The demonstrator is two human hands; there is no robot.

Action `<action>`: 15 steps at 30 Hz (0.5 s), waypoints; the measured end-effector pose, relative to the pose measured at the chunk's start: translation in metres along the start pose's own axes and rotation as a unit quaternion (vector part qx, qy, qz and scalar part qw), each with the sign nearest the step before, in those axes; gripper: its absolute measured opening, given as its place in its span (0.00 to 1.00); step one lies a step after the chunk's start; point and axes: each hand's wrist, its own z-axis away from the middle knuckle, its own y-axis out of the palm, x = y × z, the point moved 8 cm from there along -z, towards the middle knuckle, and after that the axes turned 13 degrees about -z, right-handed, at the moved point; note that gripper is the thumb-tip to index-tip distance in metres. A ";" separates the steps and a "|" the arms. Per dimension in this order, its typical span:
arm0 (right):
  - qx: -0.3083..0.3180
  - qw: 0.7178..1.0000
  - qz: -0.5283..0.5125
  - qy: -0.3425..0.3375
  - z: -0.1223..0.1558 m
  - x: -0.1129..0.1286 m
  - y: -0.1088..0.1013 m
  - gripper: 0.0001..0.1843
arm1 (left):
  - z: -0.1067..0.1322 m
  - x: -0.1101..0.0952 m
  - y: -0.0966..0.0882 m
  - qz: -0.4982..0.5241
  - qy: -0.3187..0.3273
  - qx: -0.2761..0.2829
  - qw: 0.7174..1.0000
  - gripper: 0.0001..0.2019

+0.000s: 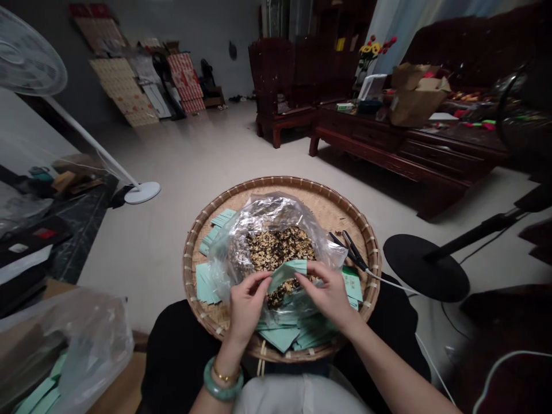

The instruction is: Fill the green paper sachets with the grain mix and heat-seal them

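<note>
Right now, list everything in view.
Woven tray: one, tan, centre
Clear bag: one, transparent, on tray
Dried mix: one heap, yellow-black, in clear bag
Held packet: one, green, above mix
Loose packets: many, green, around clear bag
Corded tool: one, black, tray's right
Fan: one, white, left
Round base: one, black, right
Table: one, brown, upper right
Paper bag: one, brown, on table
Chair: one, brown, upper centre
Boxes: several, cream and red, upper left
Other bag: one, clear, lower left
Bangles: two, green and gold, left wrist
Left hand: one, bare, pinching packet
Right hand: one, bare, pinching packet
</note>
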 end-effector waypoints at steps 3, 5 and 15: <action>0.040 0.989 -0.094 0.103 0.004 -0.022 0.015 0.09 | 0.001 0.003 0.006 0.025 -0.008 0.020 0.999 0.08; 0.052 0.976 -0.147 0.151 0.005 -0.032 0.022 0.11 | 0.000 0.002 0.007 0.028 -0.005 0.028 0.999 0.08; 0.096 0.946 -0.241 0.195 -0.004 -0.033 0.036 0.14 | 0.003 0.008 -0.002 0.041 -0.029 -0.004 0.999 0.10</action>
